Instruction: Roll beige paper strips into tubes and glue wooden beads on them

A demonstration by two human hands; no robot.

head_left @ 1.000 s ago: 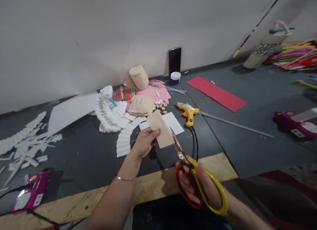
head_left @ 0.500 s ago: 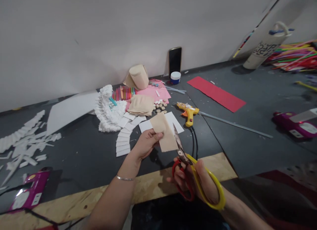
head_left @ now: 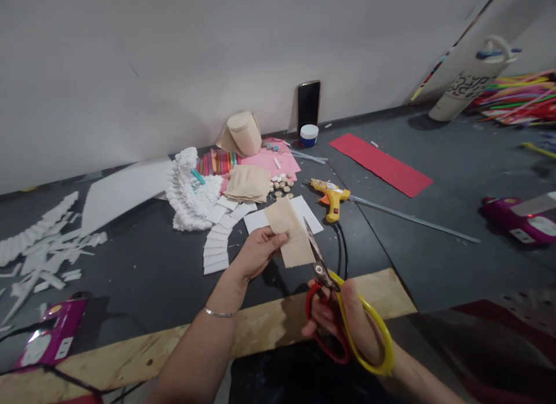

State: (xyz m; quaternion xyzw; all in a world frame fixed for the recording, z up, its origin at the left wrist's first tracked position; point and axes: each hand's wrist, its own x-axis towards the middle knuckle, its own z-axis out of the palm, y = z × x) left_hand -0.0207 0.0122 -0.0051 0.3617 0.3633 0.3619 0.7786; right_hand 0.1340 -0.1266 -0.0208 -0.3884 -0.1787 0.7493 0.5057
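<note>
My left hand (head_left: 256,252) pinches a beige piece of cloth (head_left: 292,232) by its left edge and holds it up over the dark floor mat. My right hand (head_left: 347,323) grips scissors (head_left: 339,302) with one red and one yellow handle. The blades point up and to the left, along the cloth's right edge, and look nearly closed. A thin bracelet sits on my left wrist.
A yellow glue gun (head_left: 330,197) with a black cord lies just beyond the cloth. White paper pieces (head_left: 221,233), folded beige cloth (head_left: 248,184), a beige roll (head_left: 244,133), a phone (head_left: 308,104), a red sheet (head_left: 382,164) and a plywood strip (head_left: 260,328) surround my hands.
The cloth and my left hand shifted slightly right and down. The scissors moved closer along the cloth's right edge, and the blades closed a little.
</note>
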